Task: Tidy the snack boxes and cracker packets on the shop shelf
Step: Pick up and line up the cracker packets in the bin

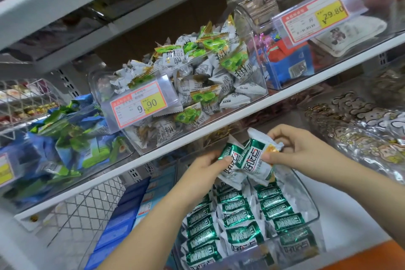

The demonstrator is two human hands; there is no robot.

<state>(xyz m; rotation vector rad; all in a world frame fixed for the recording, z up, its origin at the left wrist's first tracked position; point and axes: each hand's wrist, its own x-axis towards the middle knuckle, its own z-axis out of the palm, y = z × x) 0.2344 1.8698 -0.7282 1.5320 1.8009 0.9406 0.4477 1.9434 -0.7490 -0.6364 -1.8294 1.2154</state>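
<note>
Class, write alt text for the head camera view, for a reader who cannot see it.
A person's left hand and right hand each hold a green-and-white cracker packet above a clear bin of matching packets in rows. The shelf above carries bins of loose wrapped snacks with a 9.90 price tag and a 29.80 price tag.
</note>
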